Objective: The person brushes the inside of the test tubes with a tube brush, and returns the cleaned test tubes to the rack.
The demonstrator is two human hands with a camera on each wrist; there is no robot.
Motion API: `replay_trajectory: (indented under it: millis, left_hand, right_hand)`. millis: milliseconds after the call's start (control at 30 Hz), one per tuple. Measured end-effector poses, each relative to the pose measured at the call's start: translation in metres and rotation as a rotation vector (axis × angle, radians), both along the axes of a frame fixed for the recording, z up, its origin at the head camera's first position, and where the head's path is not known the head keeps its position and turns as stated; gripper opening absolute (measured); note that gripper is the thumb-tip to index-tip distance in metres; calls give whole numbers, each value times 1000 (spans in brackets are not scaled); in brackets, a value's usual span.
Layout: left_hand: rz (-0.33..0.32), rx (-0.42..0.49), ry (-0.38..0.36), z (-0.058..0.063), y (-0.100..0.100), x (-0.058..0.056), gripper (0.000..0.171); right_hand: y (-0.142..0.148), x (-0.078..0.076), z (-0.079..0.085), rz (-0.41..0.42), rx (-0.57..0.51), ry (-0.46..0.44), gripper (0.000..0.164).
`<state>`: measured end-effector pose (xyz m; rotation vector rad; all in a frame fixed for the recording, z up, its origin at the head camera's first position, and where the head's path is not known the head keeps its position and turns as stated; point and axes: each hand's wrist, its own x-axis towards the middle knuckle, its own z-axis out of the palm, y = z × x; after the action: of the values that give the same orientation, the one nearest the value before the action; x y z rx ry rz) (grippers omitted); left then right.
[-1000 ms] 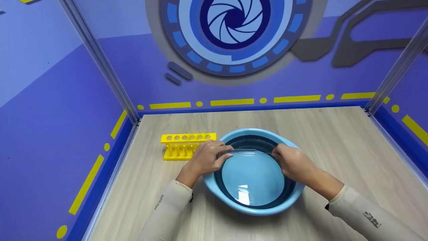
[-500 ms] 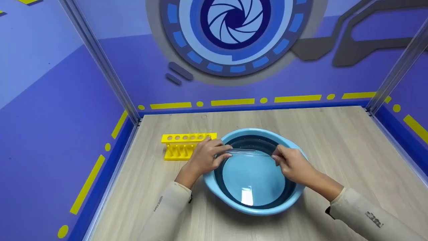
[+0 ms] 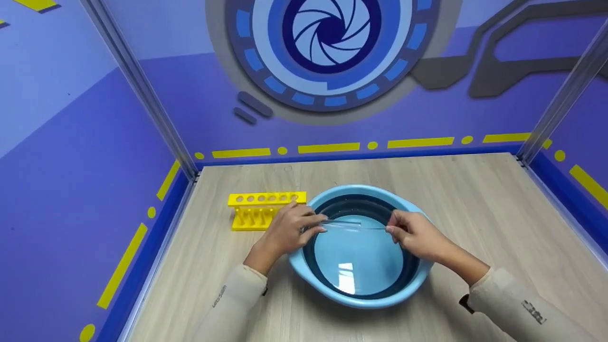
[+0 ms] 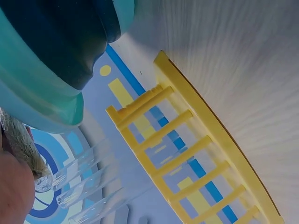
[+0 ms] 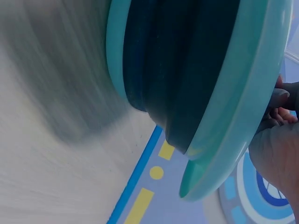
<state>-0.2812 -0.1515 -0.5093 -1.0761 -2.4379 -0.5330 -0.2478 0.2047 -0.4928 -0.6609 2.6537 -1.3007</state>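
My left hand [image 3: 289, 227] grips a clear glass test tube [image 3: 346, 225], held roughly level over the light blue basin [image 3: 361, 303]. From the tube's mouth runs the thin wire handle of a test tube brush [image 3: 374, 228]. My right hand [image 3: 415, 232] pinches that wire between thumb and fingers, above the basin's right side. In the left wrist view, the brush's bristles [image 4: 22, 142] show within the tube's closed end, beyond my left hand [image 4: 16, 191]. The right wrist view has my right hand [image 5: 275, 135] partly behind the basin's rim.
A yellow test tube rack [image 3: 267, 199] stands left of the basin, partly behind my left hand. Several clear test tubes [image 4: 79, 191] stick up from it. The basin has dark folding walls [image 5: 182, 70] and rests on a wooden table [image 3: 465, 190]. Patterned panels [image 3: 266, 128] enclose the table.
The tube and wire have come slightly lower in the head view, nearer to me. My right hand has turned, its fingers now pinching the wire more visibly. The head view has tilted a little.
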Motion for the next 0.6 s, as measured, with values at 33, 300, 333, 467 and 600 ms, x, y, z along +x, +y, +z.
replay_trajectory:
  millis: [33,300,333,467,600]
  left_hand:
    - [-1,1,-2,0,0,0,34]
    - [0,9,-41,4,-1,2,35]
    - [-7,8,-50,4,-1,1,35]
    - [-37,-8,-96,7,0,-1,34]
    - [-49,-30,-135,9,-1,-5,33]
  right_hand:
    - [0,0,0,2,2,6,12]
    - [0,4,-3,38,42,278,14]
    - [0,4,-4,45,48,337,15]
    - [1,4,-10,79,68,560,20]
    - [6,2,-13,107,101,720,25]
